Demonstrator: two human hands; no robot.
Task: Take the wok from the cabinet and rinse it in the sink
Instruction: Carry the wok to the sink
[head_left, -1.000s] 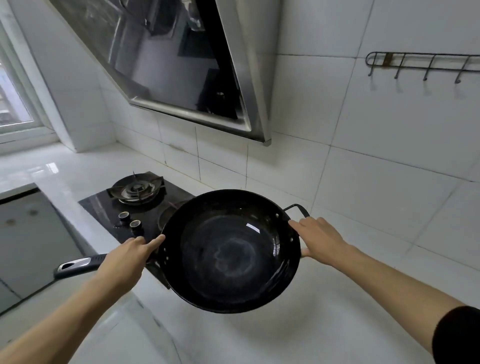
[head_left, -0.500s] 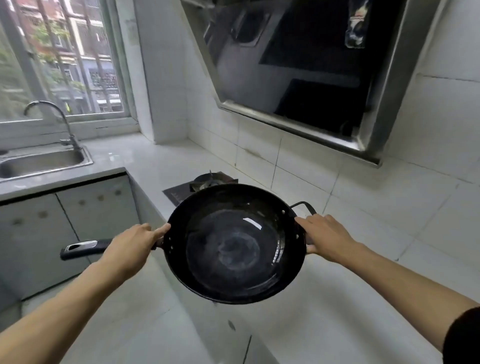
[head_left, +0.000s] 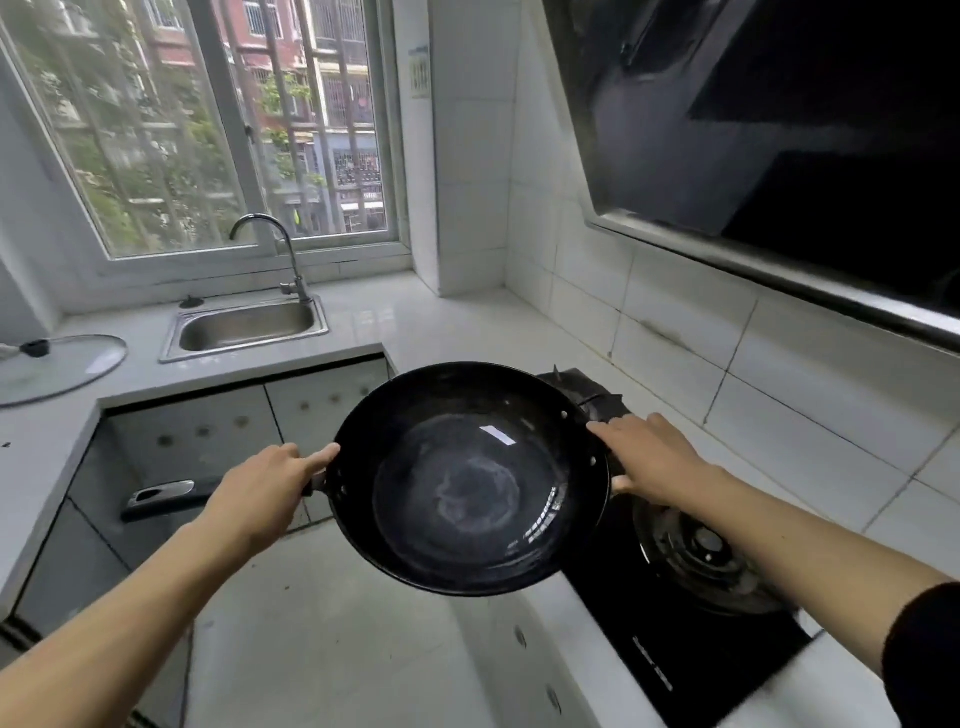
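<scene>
A black wok (head_left: 470, 480) hangs in the air in front of me, level, its inside empty. My left hand (head_left: 265, 486) grips its long black handle where it meets the rim; the handle's silver-capped end (head_left: 156, 493) sticks out to the left. My right hand (head_left: 649, 457) holds the small loop handle on the opposite rim. The steel sink (head_left: 244, 327) with a curved tap (head_left: 283, 254) is set in the counter under the window, far ahead and to the left of the wok.
A glass lid (head_left: 57, 364) lies on the counter left of the sink. A black gas hob (head_left: 691, 571) sits on the right counter under a range hood (head_left: 779, 130). Grey cabinet doors (head_left: 208, 431) line the corner below the sink. Floor lies below the wok.
The view has swung left from the hob and tiled wall toward the window corner, so the sink and tap now sit ahead. Both hands kept their hold on the wok.
</scene>
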